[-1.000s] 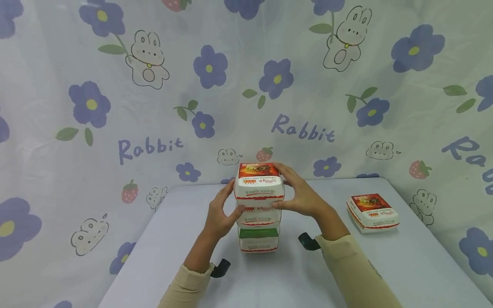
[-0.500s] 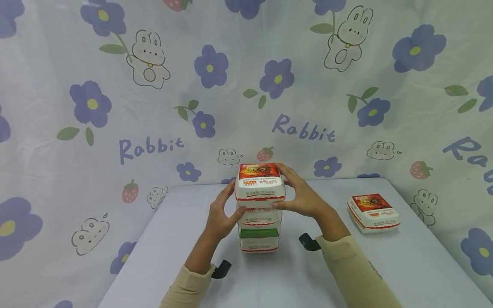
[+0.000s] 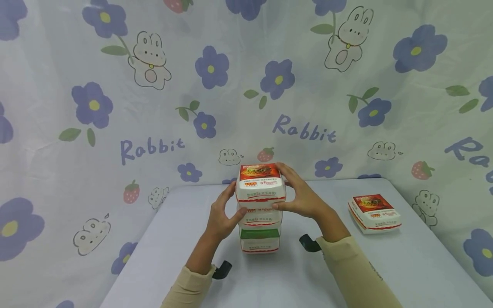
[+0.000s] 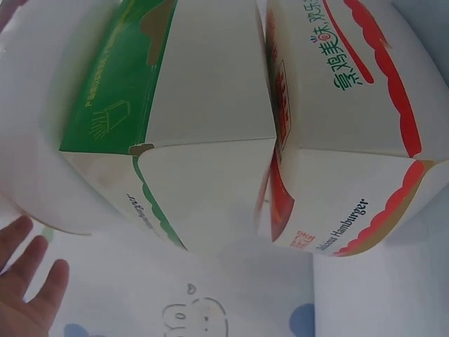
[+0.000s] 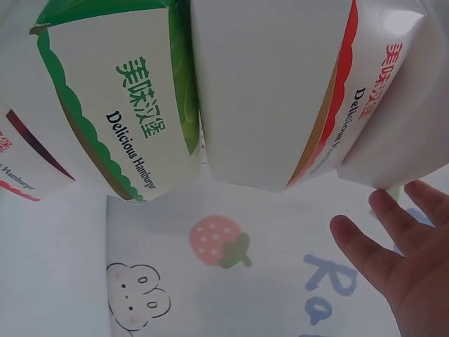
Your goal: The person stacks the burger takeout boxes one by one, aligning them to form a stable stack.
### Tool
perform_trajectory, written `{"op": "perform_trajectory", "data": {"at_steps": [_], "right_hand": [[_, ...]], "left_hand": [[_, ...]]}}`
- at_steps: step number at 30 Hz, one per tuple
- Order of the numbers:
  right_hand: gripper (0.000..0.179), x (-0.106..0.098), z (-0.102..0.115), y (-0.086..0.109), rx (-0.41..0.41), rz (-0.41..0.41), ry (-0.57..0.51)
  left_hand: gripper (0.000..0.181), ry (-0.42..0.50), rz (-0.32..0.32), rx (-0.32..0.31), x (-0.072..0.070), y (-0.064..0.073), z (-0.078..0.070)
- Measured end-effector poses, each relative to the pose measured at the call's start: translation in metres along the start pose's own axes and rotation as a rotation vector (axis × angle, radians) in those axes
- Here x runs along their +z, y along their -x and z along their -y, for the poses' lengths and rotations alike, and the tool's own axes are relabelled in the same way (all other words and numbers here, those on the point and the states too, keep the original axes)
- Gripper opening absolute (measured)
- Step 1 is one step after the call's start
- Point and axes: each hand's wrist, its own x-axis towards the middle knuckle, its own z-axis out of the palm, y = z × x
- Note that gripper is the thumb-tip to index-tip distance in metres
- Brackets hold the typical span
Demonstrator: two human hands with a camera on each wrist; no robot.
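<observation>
Between both hands is a white and red burger box (image 3: 260, 190), with a burger picture on its lid, at the top of a stack. A middle burger box (image 3: 262, 218) and a bottom burger box (image 3: 260, 244) with a green band stand beneath it. My left hand (image 3: 220, 220) grips the top box at its left side, thumb at the lower front. At the right side my right hand (image 3: 306, 199) holds it, fingers over the upper edge and thumb in front. Green and red trimmed panels (image 5: 137, 105) of the stack fill both wrist views.
Another burger box (image 3: 373, 214) lies on the white table (image 3: 185, 222), to the right of my right forearm. Behind the table hangs a curtain (image 3: 239, 107) printed with flowers and rabbits. Dark mounts (image 3: 222, 270) stick out at both sleeves.
</observation>
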Motion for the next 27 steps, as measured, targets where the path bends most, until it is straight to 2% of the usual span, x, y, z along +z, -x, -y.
{"op": "perform_trajectory", "data": {"at_steps": [4, 6, 13, 18, 20, 25, 27], "right_hand": [[0.108, -0.001, 0.000, 0.001, 0.014, 0.002, -0.006], [0.108, -0.001, 0.000, 0.001, 0.018, 0.002, -0.005], [0.108, 0.000, -0.001, 0.000, 0.022, 0.000, -0.001], [0.108, 0.000, 0.000, -0.002, 0.018, -0.004, 0.000], [0.107, 0.001, 0.000, -0.003, 0.021, -0.003, 0.000], [0.108, 0.002, 0.002, -0.003, 0.040, 0.003, 0.002], [0.108, 0.002, 0.002, -0.003, 0.045, 0.001, 0.004]], "left_hand": [[0.069, -0.003, -0.003, 0.004, -0.004, -0.003, -0.018], [0.068, -0.013, -0.003, 0.008, -0.005, -0.004, -0.022], [0.073, -0.002, 0.005, 0.019, 0.002, 0.001, 0.012], [0.067, 0.017, 0.010, 0.011, -0.005, -0.006, -0.017], [0.067, 0.019, 0.007, 0.005, -0.005, -0.007, -0.022], [0.070, 0.005, 0.003, 0.006, 0.002, 0.001, 0.009], [0.072, -0.001, 0.003, 0.009, 0.002, 0.003, 0.015]]}}
